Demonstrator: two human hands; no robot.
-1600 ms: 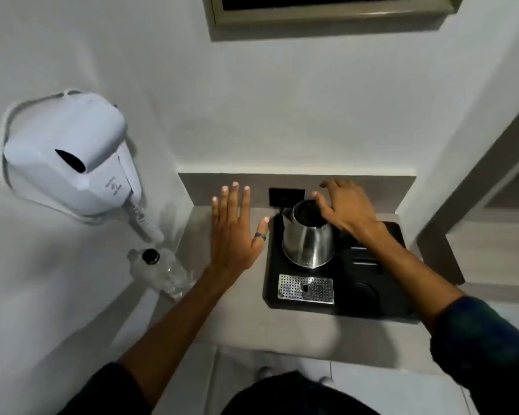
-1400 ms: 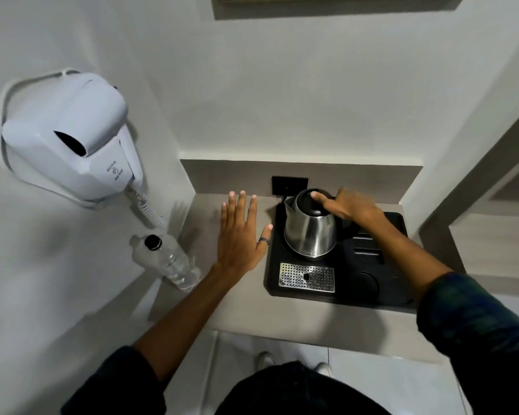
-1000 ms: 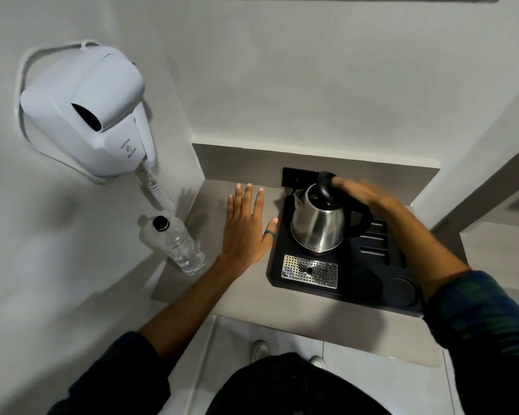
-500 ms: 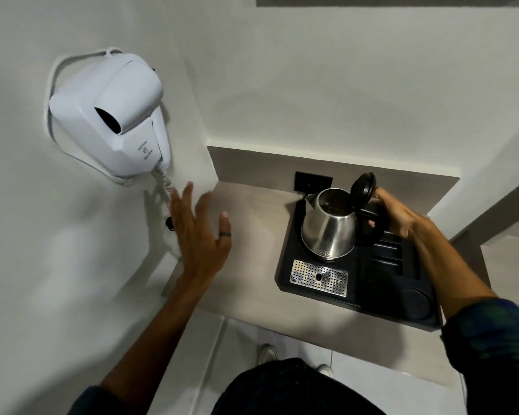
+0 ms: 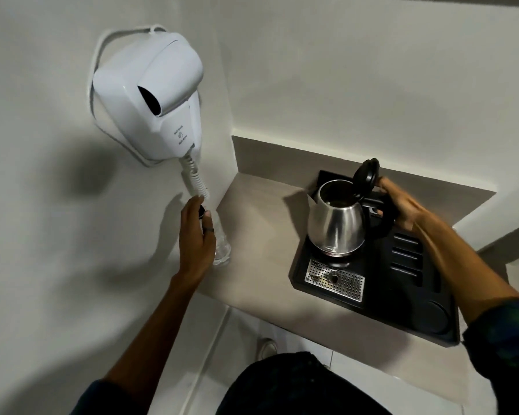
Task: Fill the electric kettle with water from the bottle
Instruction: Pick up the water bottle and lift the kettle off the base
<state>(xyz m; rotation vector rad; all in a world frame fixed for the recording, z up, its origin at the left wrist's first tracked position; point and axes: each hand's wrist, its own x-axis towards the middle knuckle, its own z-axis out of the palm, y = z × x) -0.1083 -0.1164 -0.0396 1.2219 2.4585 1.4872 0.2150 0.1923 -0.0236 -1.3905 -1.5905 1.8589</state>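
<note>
- Wrapped around the bottle (image 5: 221, 253) from its wall side, the left hand (image 5: 196, 235) has fingers curled over the upper body just under the black cap (image 5: 202, 210); whether the clasp is already firm I cannot tell, since the palm hides most of the contact
- Right hand (image 5: 402, 209) sits at the kettle (image 5: 336, 223) handle, fingers loosely bent around it and near the raised lid (image 5: 366, 175); how tight that hold is I cannot tell
- Bottle stands upright at the left end of the counter (image 5: 261, 211), close to the wall; kettle stands on the black tray (image 5: 402, 292) at the right, well apart from it, lid tipped up and mouth open
- Step in hand, as I judge it, is taking up the bottle; it looks clear, thin-walled and capped, so a grip lower on the body would squeeze less and carry steadier
- Cap must come off before pouring, which likely wants the right hand freed from the handle
- Coiled cord (image 5: 194, 181) of the wall hair dryer (image 5: 150, 94) hangs just above the cap; lifting the bottle toward the kettle rather than straight up should avoid snagging it
- Pour slowly into the open mouth, away from the lid
</note>
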